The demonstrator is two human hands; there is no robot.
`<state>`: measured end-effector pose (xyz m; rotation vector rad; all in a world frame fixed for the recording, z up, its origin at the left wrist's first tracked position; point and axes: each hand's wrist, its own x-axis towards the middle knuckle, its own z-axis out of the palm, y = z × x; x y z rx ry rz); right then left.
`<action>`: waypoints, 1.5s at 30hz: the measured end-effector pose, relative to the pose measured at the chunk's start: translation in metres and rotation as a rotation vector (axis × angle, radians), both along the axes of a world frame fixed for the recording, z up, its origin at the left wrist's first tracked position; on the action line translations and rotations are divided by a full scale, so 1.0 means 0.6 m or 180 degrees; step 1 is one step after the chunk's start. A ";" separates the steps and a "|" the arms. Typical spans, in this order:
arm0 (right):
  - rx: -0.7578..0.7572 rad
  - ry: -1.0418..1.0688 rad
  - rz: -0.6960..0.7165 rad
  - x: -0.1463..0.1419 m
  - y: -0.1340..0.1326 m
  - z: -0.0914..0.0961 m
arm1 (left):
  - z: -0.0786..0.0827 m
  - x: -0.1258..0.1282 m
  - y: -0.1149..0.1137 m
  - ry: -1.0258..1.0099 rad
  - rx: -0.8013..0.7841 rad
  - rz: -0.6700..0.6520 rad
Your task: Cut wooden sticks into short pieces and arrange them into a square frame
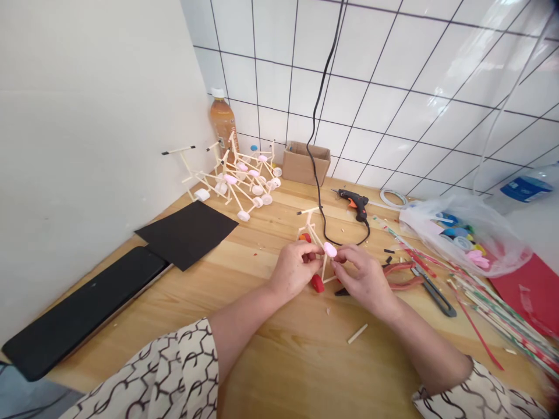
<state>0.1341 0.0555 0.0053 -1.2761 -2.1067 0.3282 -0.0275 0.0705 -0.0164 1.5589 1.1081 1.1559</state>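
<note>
A small model tricycle of pale sticks stands on the wooden table between my hands, with a pink oval seat and red bottle-cap wheels. My left hand is closed, its fingertips pinching the frame just left of the seat. From the other side, my right hand is also closed, thumb and finger at the seat's right edge. The fingers hide part of the frame. Under and beyond my right hand lie pliers with reddish handles.
Several finished stick tricycles stand at the back left, near a drink bottle and a cardboard box. A hot glue gun, utility knife, bag of caps, black sheet and phone lie around.
</note>
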 end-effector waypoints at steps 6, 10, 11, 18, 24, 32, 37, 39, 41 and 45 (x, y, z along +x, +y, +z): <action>0.0131 0.0059 0.0033 -0.008 -0.004 0.002 | -0.003 0.001 0.003 -0.0193 0.0139 0.0041; 0.0142 0.0238 0.0048 -0.008 -0.008 0.011 | 0.001 0.000 0.001 -0.0334 0.0205 0.0077; 0.0135 0.0308 0.0034 -0.007 -0.009 0.014 | 0.003 -0.001 0.001 -0.0380 0.0213 0.0100; 0.0157 0.0801 -0.0188 0.006 -0.007 0.026 | 0.010 -0.008 0.003 -0.0590 0.0298 0.0281; 0.0004 0.0923 -0.0255 0.012 0.003 0.019 | 0.009 -0.009 0.006 -0.0566 0.0349 0.0357; -0.0157 0.0905 -0.0496 0.019 0.011 0.013 | 0.010 -0.011 0.006 -0.0564 0.0369 0.0338; -0.0183 0.0881 -0.0457 0.019 0.014 0.009 | 0.022 -0.028 0.018 -0.0752 0.0209 0.0303; -0.0210 0.0850 -0.0450 0.020 0.014 0.007 | 0.025 -0.032 0.021 -0.0810 0.0131 0.0286; -0.0222 0.0809 -0.0469 0.021 0.014 0.006 | 0.027 -0.034 0.021 -0.0869 0.0063 0.0246; -0.0080 0.0732 -0.0459 0.021 0.022 0.010 | 0.026 -0.031 0.017 -0.0874 0.0103 0.0125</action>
